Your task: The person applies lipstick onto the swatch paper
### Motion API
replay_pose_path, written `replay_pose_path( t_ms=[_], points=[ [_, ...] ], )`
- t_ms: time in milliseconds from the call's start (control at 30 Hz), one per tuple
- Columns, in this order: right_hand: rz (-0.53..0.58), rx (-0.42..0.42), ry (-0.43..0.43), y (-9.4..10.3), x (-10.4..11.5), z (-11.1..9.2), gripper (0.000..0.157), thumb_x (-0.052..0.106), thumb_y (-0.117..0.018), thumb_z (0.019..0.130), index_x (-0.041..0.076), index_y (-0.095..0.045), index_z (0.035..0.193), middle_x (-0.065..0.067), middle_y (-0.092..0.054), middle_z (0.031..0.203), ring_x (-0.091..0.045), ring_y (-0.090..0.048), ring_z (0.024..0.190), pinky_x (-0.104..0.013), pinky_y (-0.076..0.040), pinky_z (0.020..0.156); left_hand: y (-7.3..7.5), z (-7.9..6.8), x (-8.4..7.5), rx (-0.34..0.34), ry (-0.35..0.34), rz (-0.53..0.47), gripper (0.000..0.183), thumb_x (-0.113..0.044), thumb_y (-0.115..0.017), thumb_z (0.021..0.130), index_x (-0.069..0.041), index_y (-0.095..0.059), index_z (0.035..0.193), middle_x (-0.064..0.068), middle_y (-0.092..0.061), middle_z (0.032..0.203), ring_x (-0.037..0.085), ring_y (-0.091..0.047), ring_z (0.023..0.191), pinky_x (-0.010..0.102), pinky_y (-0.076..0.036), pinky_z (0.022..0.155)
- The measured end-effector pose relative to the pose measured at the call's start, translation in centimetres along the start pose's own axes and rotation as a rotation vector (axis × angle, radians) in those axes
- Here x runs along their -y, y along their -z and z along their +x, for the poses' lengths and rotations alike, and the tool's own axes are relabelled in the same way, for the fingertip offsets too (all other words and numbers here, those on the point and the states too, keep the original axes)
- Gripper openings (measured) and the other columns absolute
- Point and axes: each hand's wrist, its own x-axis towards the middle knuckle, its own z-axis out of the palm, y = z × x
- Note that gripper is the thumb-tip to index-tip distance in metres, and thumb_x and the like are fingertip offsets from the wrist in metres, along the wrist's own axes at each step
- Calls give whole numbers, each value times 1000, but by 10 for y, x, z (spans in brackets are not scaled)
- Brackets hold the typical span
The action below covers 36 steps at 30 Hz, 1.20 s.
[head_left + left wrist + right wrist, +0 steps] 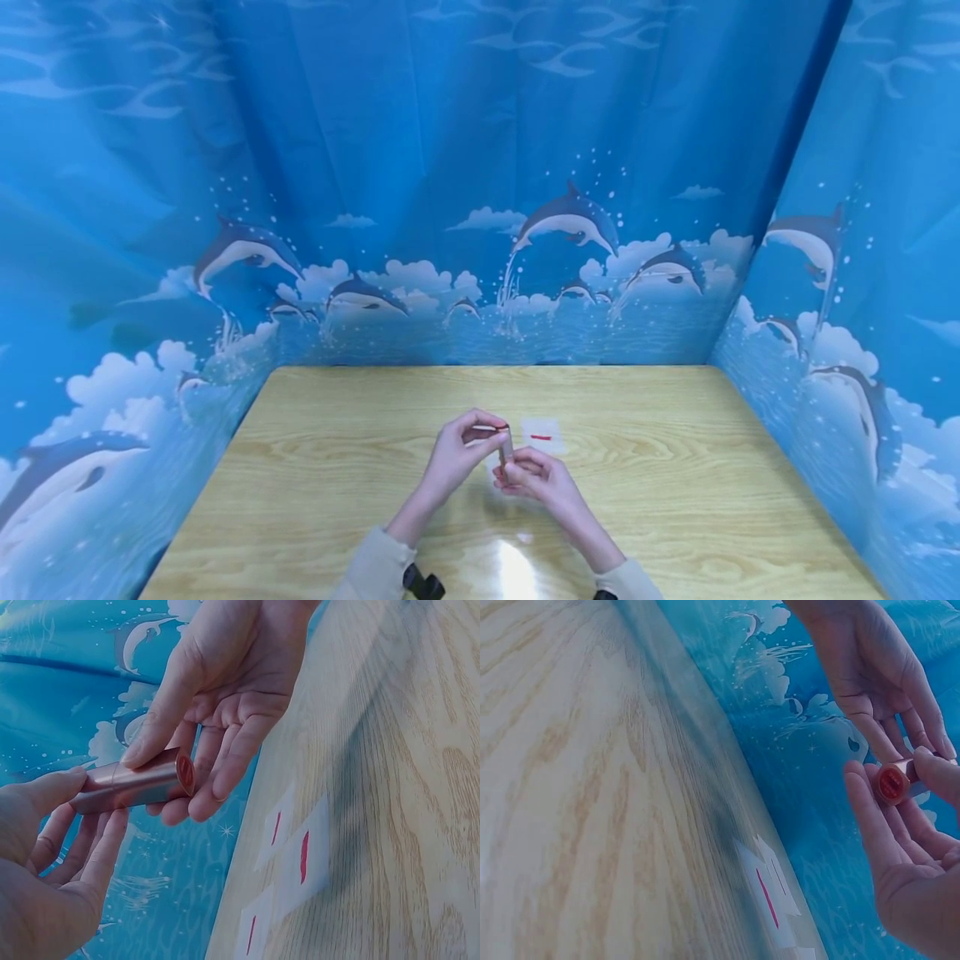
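Observation:
A shiny rose-gold lipstick tube point(506, 446) stands between my two hands above the table, its cap and body together. My left hand point(456, 457) pinches the upper end between thumb and fingertips. Lower down, my right hand point(546, 482) holds the other end with its thumb on the side. In the left wrist view the lipstick tube point(135, 782) lies across both sets of fingers, and its reddish round end faces out. That red end of the lipstick tube point(892, 785) also shows in the right wrist view.
White paper pieces with red streaks lie on the wooden table point(337, 450): one paper piece point(553, 444) sits just beyond the hands, and the left wrist view shows a larger paper piece point(316, 855) among others. Blue dolphin-print curtains point(450, 125) surround the table.

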Motion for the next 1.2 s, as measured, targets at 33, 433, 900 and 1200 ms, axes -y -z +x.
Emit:
replay_pose_path(
  t_ms=[33,433,900,1200],
  points=[
    [0,-1,-1,0,0,0,40,12,-63,101,-14,-53,129,-28,-69,116,-23,-73,98,-42,-59,94,0,0,0,1,1,0,22,-19,-76,92,-6,-71,109,9,-72,111,22,-70,100,31,-57,93],
    [-36,-42,-31,-3,-1,2,44,16,-64,101,-13,-56,132,-28,-66,123,-24,-73,100,-41,-59,94,5,-2,2,-46,0,-17,21,-13,-77,91,-4,-74,109,11,-74,110,24,-71,100,31,-58,92],
    [-49,-55,7,-20,-6,20,41,6,-68,96,-17,-55,128,-14,-69,109,-11,-71,89,-35,-62,85,26,-2,19,-78,84,4,25,-16,-77,91,0,-73,110,15,-74,109,22,-71,98,26,-60,83],
    [-105,-35,-11,-36,-14,33,44,2,-72,90,-14,-57,128,-20,-69,112,-16,-71,91,-34,-62,84,43,-2,34,-146,209,-87,26,-7,-75,91,7,-70,112,20,-74,106,23,-73,94,30,-62,82]
  ],
)
